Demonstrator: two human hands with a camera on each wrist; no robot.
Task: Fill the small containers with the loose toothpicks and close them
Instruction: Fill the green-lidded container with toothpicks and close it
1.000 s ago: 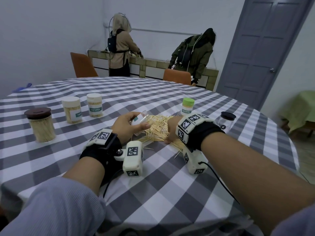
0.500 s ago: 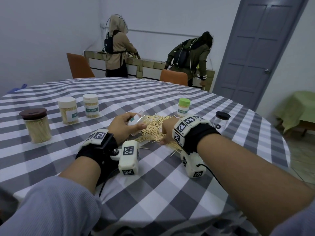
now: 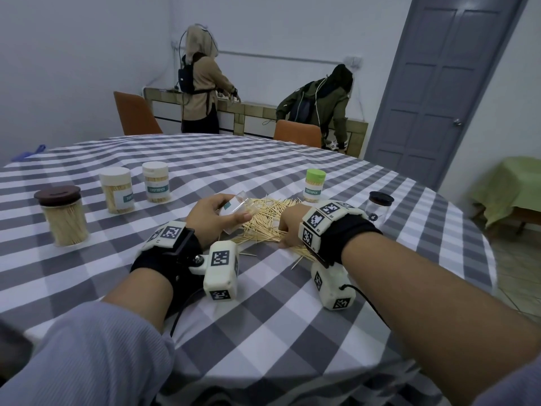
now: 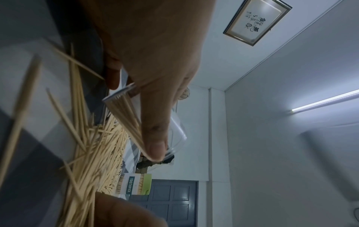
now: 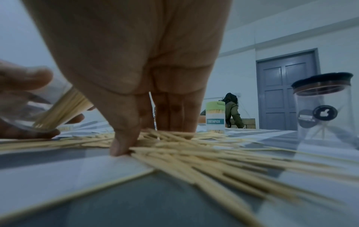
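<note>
The left hand (image 3: pixel 211 218) grips a clear plastic toothpick container (image 3: pixel 236 211), tilted with its open mouth toward the loose wooden toothpicks (image 3: pixel 265 219) heaped just to its right on the checked counter (image 3: pixel 263 303). A thin bundle already lies inside. The right hand (image 3: pixel 292 227) pinches into the heap's near edge, and is the nearer hand to it.

green-lid container (image 3: pixel 314 185): teal band on its white label reads "TOOTHPICK", legible in all three views
white-lid container (image 3: pixel 155 182): same "TOOTHPICK" label, head view
second white-lid container (image 3: pixel 116 190): label turned away, only "TOOTH…" shows
held clear container (image 3: pixel 236 210): teal patch on label, text unreadable
black-lid jar (image 5: pixel 323 106): round dark sticker, logo only, small print illegible
framed picture (image 4: pixel 256 20): brush calligraphy, unreadable
wrist units (image 3: pixel 220 258): square black-white marker codes, no text
</note>
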